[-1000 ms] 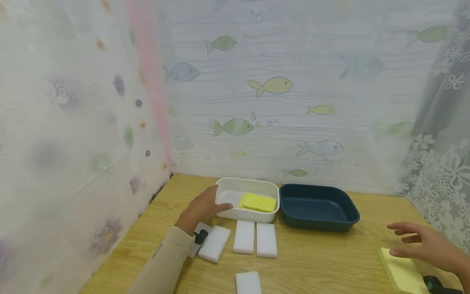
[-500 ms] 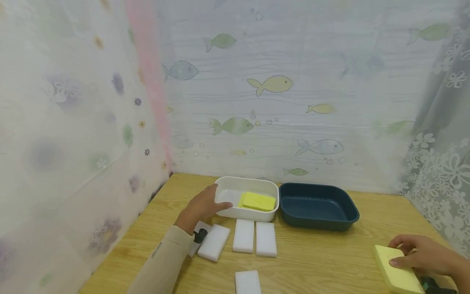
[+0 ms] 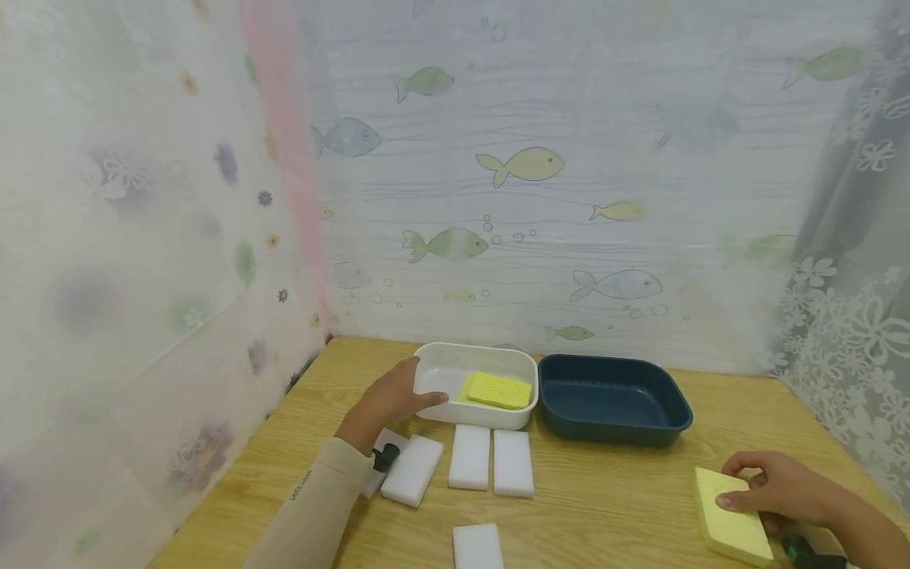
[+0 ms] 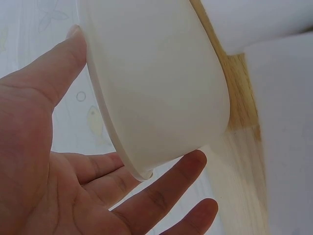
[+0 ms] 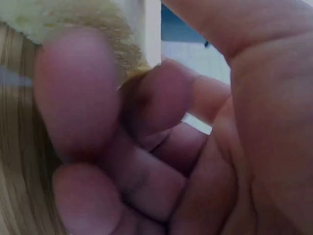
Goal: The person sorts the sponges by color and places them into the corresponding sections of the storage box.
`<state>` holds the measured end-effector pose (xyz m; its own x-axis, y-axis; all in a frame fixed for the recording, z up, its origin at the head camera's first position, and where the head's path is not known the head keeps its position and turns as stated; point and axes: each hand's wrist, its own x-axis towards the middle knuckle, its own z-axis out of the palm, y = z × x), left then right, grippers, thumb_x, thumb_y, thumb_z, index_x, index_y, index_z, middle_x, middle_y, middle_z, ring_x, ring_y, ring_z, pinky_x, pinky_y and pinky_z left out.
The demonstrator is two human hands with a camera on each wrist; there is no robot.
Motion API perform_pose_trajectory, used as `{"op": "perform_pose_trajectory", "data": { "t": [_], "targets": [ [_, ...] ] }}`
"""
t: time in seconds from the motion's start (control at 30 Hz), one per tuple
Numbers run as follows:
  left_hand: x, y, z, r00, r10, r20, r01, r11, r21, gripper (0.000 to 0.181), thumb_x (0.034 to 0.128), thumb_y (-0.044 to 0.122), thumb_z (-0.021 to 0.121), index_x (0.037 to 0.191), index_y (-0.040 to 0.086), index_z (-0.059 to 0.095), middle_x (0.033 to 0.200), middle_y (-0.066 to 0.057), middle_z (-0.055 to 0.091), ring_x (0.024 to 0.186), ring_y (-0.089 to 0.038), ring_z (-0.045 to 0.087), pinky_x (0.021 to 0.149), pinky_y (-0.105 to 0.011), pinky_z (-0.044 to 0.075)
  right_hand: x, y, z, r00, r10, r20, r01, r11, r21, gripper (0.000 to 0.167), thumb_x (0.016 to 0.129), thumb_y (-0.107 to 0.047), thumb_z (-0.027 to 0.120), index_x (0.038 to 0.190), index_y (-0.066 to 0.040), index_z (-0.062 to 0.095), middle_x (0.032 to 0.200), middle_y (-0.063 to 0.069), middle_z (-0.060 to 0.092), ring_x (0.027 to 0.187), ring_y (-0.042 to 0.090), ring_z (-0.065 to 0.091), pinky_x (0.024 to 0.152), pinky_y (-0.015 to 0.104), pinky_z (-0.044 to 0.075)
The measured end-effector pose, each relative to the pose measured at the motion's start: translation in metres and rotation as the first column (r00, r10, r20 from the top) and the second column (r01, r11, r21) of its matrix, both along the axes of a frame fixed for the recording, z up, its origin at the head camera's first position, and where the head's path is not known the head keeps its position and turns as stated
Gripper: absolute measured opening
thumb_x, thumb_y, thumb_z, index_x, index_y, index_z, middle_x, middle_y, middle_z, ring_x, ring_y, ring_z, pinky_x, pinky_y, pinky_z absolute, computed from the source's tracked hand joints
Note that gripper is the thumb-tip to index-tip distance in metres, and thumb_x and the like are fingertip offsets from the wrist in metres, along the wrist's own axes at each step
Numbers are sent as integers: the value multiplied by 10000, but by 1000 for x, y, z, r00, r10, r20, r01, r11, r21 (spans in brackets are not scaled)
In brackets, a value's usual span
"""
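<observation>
My left hand [image 3: 386, 401] spans the near left corner of a white basin [image 3: 426, 412]. In the left wrist view its thumb touches the rim and the other fingers spread, fairly straight, by the end wall. Bright yellow sponges [image 3: 500, 390], seemingly two overlapping, lie in that basin. My right hand [image 3: 792, 491] pinches a thick pale yellow sponge [image 3: 735, 528] at the table's right, thumb on top and fingers curled at the far side. The right wrist view shows curled fingers close to the sponge's edge [image 5: 58, 12]; much of the grip is hidden there.
A dark blue basin [image 3: 614, 434] stands right against the white one. Several white sponge blocks lie in front: a pair [image 3: 469, 458] before the white basin, one tilted [image 3: 414, 472] near the left sleeve, one at the front edge [image 3: 478, 547]. Patterned curtains hang behind the table [image 3: 604, 506].
My right hand has come down onto the pale yellow sponge, taken hold of it and moved left with it. My left hand stays at the white basin.
</observation>
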<state>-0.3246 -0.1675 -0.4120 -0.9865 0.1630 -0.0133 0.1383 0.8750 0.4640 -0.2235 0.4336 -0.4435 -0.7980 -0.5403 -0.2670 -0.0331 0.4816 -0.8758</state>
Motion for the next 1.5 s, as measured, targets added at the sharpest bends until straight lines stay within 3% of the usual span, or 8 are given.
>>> {"op": "perform_pose_trajectory", "data": {
  "t": [0.07, 0.27, 0.67, 0.77, 0.9, 1.07, 1.37, 1.5],
  "targets": [
    [-1, 0, 0, 1000, 2, -3, -2, 1000, -2, 1104, 866, 684, 717, 1633, 40, 251, 1663, -166, 344, 1507, -381, 383, 1194, -571, 366, 0, -7, 0, 999, -34, 10, 33, 999, 21, 414, 1050, -169, 608, 1308, 136, 500, 639, -25, 611, 495, 58, 537, 501, 267, 533],
    [-3, 0, 0, 1000, -4, -8, 4, 1000, 2, 1104, 865, 683, 720, 1630, 37, 256, 1663, -169, 345, 1505, -387, 384, 1189, -580, 368, 0, -25, 2, 994, -59, -91, 68, 993, 93, 380, 1035, -224, 642, 1230, 93, 564, 591, -48, 561, 460, 49, 488, 464, 291, 513],
    [-4, -2, -5, 1000, -11, -9, 11, 1000, 13, 1117, 857, 695, 719, 1629, 34, 255, 1662, -166, 348, 1508, -381, 380, 1197, -573, 361, -4, -39, -3, 991, 12, -134, -17, 999, -32, 254, 1078, -148, 551, 1086, 92, 633, 680, 42, 681, 542, 112, 666, 456, 247, 526],
    [-3, -2, -4, 1000, -12, -14, 13, 1000, 19, 1111, 860, 684, 724, 1626, 26, 259, 1658, -172, 352, 1506, -386, 382, 1196, -575, 361, -5, -46, -3, 976, 10, -219, -9, 1000, 9, 244, 1073, -168, 568, 1012, 13, 721, 665, 15, 665, 526, 93, 623, 457, 271, 512],
    [-3, -2, -3, 1000, -19, -22, 20, 999, 27, 1113, 859, 687, 723, 1624, 22, 263, 1655, -172, 356, 1502, -388, 388, 1191, -579, 364, -5, -53, -4, 929, 3, -371, 29, 996, 81, 201, 1042, -169, 629, 913, -131, 778, 693, -109, 606, 567, 2, 501, 484, 278, 446],
    [-4, -2, -5, 999, -20, -26, 21, 999, 31, 1122, 854, 701, 717, 1627, 31, 257, 1659, -162, 351, 1506, -376, 385, 1194, -572, 365, -5, -63, -5, 881, 26, -472, 10, 997, 73, 215, 1025, -121, 648, 830, -164, 731, 718, -75, 606, 606, -31, 449, 483, 274, 397],
    [-4, 0, -4, 999, -24, -23, 25, 999, 30, 1105, 865, 672, 727, 1626, 23, 257, 1660, -161, 351, 1504, -372, 388, 1192, -566, 369, 0, -86, 10, 871, -15, -490, 64, 994, 84, 202, 1039, -189, 639, 855, -180, 721, 702, -67, 616, 576, 0, 472, 492, 278, 430],
    [-3, -1, -3, 1000, -14, -17, 14, 1000, 24, 1105, 863, 675, 727, 1628, 30, 259, 1662, -155, 350, 1503, -372, 391, 1192, -568, 369, 1, -95, 17, 851, -44, -523, 109, 990, 94, 175, 1034, -248, 652, 881, -203, 725, 762, -63, 658, 606, 58, 546, 525, 282, 474]
  ]
}}
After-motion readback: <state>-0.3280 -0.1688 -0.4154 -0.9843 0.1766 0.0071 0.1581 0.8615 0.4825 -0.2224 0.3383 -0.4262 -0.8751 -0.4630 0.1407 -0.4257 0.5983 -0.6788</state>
